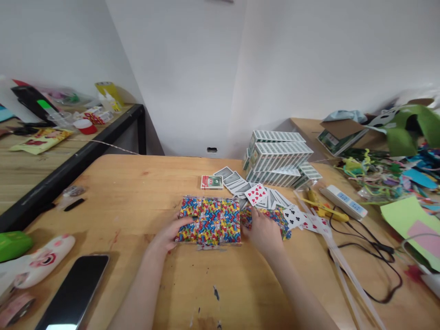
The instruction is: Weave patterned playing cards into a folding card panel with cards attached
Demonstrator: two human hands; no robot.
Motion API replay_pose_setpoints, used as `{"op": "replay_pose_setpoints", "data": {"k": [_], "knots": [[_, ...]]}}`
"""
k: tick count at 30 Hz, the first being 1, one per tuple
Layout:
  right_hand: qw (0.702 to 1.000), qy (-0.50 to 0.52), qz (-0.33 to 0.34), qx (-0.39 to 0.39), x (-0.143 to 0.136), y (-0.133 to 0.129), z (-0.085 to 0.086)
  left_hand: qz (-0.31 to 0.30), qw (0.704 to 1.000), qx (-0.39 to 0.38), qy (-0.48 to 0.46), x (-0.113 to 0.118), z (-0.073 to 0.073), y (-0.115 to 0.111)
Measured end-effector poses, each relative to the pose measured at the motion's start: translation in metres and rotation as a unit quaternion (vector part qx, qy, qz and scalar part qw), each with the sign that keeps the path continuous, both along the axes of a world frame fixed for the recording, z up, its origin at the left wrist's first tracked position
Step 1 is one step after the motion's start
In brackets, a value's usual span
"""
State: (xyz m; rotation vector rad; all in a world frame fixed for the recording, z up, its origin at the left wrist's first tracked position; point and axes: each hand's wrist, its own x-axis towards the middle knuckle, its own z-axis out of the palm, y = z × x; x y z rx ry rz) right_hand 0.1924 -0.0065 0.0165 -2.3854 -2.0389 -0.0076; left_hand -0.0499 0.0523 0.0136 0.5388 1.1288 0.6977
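A flat rectangular panel (220, 220) covered in a bright multicoloured pattern lies in front of me, its surface divided into strips. My left hand (172, 233) grips its left edge, the thumb lying over the top. To the right, a second patterned piece (281, 220) sits partly under my right hand (261, 229). The right fingers are curled onto that piece near the panel's right edge, and their tips are partly hidden. Playing cards (257, 194) are spread just behind, some face up and others back up. A red-banded card pack (211, 182) lies behind the panel.
Striped green-and-white boxes (280, 156) are stacked at the back. On the right are a yellow glue gun (326, 211), a power strip (344, 201), black cable (381, 275) and clear glue sticks (343, 256). A phone (74, 293) lies at front left. Craft scraps (405, 174) crowd the right side.
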Motion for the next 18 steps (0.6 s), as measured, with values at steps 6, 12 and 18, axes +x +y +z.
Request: {"op": "replay_pose_setpoints", "data": {"k": [6,12,18], "knots": [[1.000,-0.011,0.000,-0.022,-0.016,0.005,0.005,0.003,1.000,0.007,0.001,-0.004,-0.003,0.001],[0.997,-0.024,0.045,-0.053,-0.013,0.006,0.009,0.084,0.995,-0.006,-0.052,-0.011,-0.004,0.007],[0.999,0.041,-0.012,-0.022,0.012,-0.009,0.018,0.191,0.979,0.006,-0.064,-0.020,0.005,0.012]]}}
